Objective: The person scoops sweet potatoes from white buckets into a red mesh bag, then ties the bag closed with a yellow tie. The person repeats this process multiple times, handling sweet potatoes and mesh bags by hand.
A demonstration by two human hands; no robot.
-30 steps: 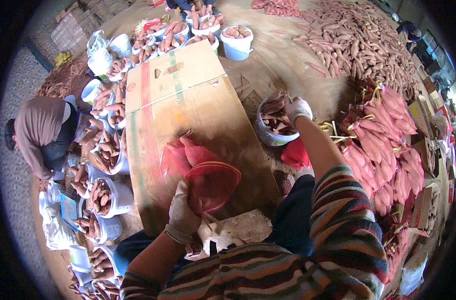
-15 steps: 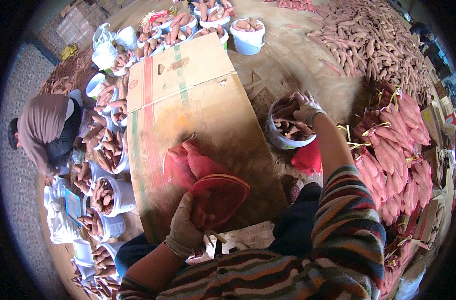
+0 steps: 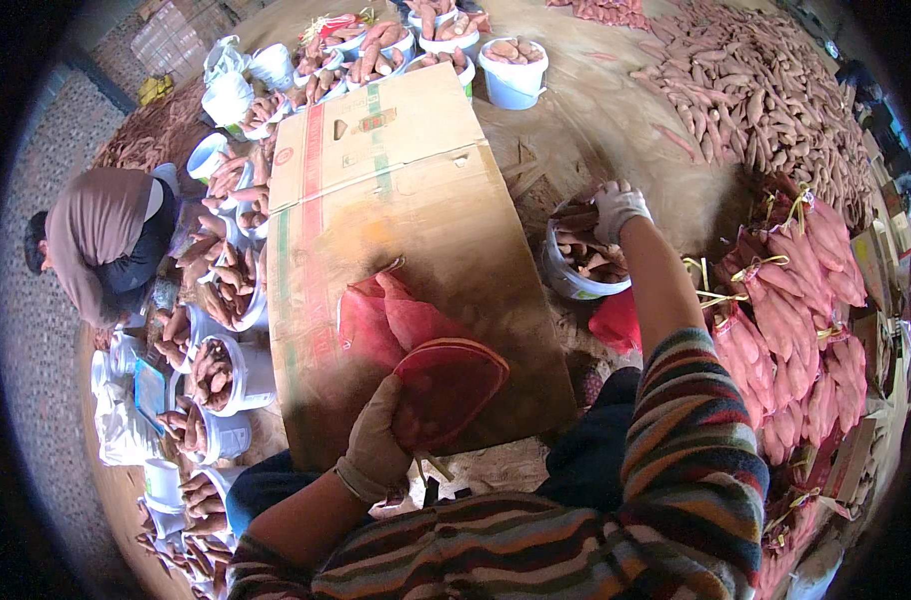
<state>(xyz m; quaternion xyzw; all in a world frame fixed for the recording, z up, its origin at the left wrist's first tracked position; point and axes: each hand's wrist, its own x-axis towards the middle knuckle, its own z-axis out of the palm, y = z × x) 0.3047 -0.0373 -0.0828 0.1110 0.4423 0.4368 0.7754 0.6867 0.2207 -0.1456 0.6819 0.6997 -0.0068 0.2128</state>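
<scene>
My gloved left hand (image 3: 374, 440) is closed on the rim of a red mesh bag (image 3: 406, 320), whose round mouth gapes toward me. The bag's body lies on a large cardboard sheet (image 3: 426, 220), with a few sweet potatoes showing through the mesh. To the right, my gloved right hand (image 3: 621, 210) is at the far right edge of a white bucket (image 3: 574, 285) part full of sweet potatoes (image 3: 591, 255). Its fingers look curled, and whatever is under them is hidden.
Buckets of sweet potatoes (image 3: 241, 375) line the left side, where a person (image 3: 106, 240) bends down. Filled red mesh bags (image 3: 786, 320) stand at the right. A big sweet potato heap (image 3: 756, 90) covers the far right. Another red bag (image 3: 618, 322) lies beside the near bucket.
My right hand has shifted slightly toward the bucket's far right edge, and its fingers look more curled. My left hand keeps its hold on the bag. The whole view has shifted slightly.
</scene>
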